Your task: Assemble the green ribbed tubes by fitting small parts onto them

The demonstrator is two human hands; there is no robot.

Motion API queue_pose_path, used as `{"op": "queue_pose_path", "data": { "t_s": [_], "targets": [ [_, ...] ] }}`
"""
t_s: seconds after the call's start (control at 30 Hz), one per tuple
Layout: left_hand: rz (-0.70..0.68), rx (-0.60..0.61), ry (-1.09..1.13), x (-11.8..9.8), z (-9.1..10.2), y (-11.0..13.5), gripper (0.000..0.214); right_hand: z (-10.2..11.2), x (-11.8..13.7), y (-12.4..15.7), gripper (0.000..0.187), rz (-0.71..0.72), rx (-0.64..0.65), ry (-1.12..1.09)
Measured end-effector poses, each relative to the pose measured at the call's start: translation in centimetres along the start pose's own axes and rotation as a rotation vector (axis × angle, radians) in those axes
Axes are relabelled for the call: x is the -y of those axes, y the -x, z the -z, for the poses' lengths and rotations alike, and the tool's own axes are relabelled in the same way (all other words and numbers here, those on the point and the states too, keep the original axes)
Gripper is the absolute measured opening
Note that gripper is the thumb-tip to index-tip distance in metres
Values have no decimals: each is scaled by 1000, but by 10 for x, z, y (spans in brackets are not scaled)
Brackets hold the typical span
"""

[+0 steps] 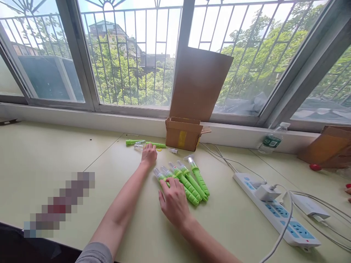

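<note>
My left hand point(149, 155) reaches to the far part of the table, its fingers bent together beside a clear plastic piece point(138, 147); what they hold is hidden. Just beyond its fingertips lie a green stick point(156, 144), another green piece point(131, 142), a yellow ring point(159, 149) and a small clear-and-white part point(173, 151). Nearer to me, my right hand point(175, 201) lies with its fingers spread over the left end of a row of several green ribbed handles point(189, 185) with clear tube-like tops. The thumb stands apart from the fingers.
An open cardboard box point(179, 135) stands against the window ledge. A white power strip point(276, 212) with plugs and cables lies to the right. Behind it are a plastic bottle point(271, 140), a red ball-like thing point(315, 167) and another cardboard piece point(326, 148). A blurred-out patch covers something at left.
</note>
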State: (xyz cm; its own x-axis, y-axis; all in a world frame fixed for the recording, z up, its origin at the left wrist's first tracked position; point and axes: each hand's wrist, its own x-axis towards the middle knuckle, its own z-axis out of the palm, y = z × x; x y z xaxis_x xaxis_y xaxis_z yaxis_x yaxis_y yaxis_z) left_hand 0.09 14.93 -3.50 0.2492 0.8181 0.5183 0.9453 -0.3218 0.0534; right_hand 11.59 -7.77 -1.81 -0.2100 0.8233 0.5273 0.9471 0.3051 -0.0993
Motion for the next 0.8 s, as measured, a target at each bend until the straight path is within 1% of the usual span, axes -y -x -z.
{"op": "queue_pose_path", "data": {
  "t_s": [0.27, 0.43, 0.53, 0.8],
  "targets": [
    [-3, -52, -58, 10, 0, -10, 28, -5, 15, 7, 33, 105, -61, -20],
    [17, -36, -82, 13, -2, -15, 32, -3, 21, 12, 31, 212, -58, -67],
    [23, -16, -86, 12, -5, -16, 34, 1, 20, 14, 31, 256, -55, -94],
    [-3, 32, -106, 15, -10, -25, 37, 8, 9, 4, 32, 289, -104, -147]
  ]
}}
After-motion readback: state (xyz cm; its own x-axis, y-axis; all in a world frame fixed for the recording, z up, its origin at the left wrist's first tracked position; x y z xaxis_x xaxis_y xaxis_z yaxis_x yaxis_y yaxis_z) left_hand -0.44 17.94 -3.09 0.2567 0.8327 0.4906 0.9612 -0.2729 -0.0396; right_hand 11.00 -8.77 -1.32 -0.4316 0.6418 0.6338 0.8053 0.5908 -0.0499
